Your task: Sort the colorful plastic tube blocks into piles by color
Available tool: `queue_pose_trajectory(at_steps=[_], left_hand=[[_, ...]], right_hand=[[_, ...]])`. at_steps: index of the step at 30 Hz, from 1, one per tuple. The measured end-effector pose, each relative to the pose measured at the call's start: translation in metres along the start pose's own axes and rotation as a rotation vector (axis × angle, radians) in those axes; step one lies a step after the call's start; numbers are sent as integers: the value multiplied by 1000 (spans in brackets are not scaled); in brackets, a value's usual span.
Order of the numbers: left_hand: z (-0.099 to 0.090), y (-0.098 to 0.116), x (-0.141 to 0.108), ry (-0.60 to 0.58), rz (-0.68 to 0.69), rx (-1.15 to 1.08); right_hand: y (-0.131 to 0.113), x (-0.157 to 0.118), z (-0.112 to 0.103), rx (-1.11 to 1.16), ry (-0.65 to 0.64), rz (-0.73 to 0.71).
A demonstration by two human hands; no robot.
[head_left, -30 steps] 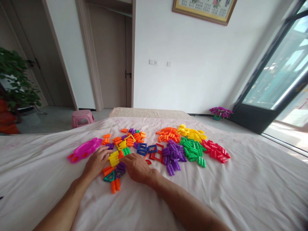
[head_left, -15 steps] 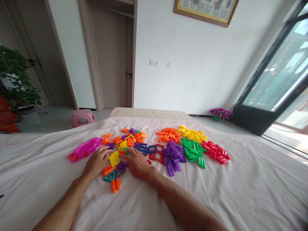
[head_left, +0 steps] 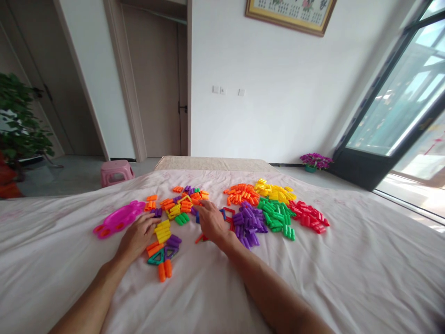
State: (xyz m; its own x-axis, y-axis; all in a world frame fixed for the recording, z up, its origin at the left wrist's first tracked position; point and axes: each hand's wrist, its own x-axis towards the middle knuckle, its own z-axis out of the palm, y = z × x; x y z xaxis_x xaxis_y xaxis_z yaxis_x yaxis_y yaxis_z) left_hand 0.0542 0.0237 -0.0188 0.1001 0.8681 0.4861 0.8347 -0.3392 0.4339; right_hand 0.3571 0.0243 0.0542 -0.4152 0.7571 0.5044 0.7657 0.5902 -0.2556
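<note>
Right hand (head_left: 212, 221) loosely curled over blue frames (head_left: 198, 217), any hold unclear, writing (head_left: 276, 6) on framed picture (head_left: 290, 15) illegible.

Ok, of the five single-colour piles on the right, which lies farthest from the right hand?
The red pile, rightmost of all; the green pile, yellow pile, purple pile and orange pile lie closer to the right hand.

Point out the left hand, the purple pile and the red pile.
Left hand (head_left: 138, 234): head view, on the back of the hand.
Purple pile (head_left: 249, 221): head view, on pieces at its middle.
Red pile (head_left: 308, 216): head view, on pieces at its middle.
</note>
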Motion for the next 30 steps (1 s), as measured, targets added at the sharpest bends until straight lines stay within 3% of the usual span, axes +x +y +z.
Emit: queue_pose_trajectory(at_steps=[8,12,15,20,25,30], left_hand=[[0,-1,1,-17,3,29],[0,-1,1,-16,4,30],[0,-2,1,-9,12,24],[1,-4,1,-31,-5,21],[-2,1,0,-31,-20,22],[-6,8,1,-13,15,41]], right_hand=[[74,8,-41,-208,210,508],[86,6,-45,-227,208,577],[73,7,-39,-170,170,467],[24,8,-24,19,21,126],[-26,-9,-4,135,-168,-198],[-56,-26,4,171,-255,-417]])
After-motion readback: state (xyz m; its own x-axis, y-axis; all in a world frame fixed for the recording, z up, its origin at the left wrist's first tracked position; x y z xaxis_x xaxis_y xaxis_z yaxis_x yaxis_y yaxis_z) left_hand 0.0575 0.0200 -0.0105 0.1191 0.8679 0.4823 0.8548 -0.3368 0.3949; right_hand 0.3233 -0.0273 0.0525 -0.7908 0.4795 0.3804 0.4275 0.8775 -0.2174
